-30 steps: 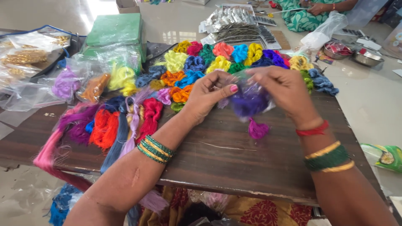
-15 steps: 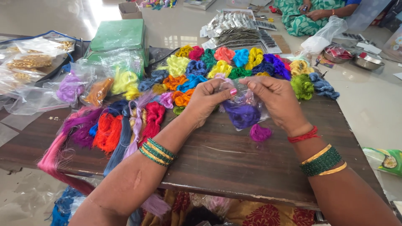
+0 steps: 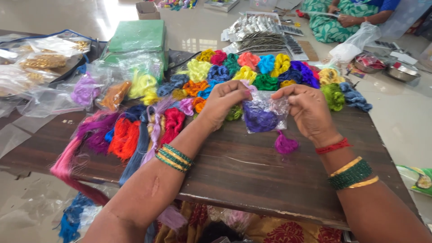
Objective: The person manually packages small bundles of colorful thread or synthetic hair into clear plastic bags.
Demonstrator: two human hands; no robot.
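We hold a small clear bag (image 3: 265,112) between both hands above the table (image 3: 252,175). The left hand (image 3: 225,101) pinches the bag's upper left corner; the right hand (image 3: 308,110) pinches its upper right corner. The fingers (image 3: 288,92) of both hands are narrow, closed on the plastic edge.

The bag hangs directly below the fingertips, its mouth running left to right between the two hands. A purple thread bundle (image 3: 260,120) sits inside, low and toward the left-hand side. Both hands are equally near the bag.

A loose magenta tuft (image 3: 286,145) lies on the table just below the bag, nearer the right hand's wrist, apart from the plastic.

Beyond the fingers lie thread bundles (image 3: 265,67) in yellow, pink, green, blue and orange. To the left of the left hand lie long skeins (image 3: 130,135) in red, orange and purple, then clear packets (image 3: 108,92) holding coloured thread. Farther left and beyond them stands a flat green box (image 3: 137,36). Silver foil packets (image 3: 256,27) lie on the floor past the table.
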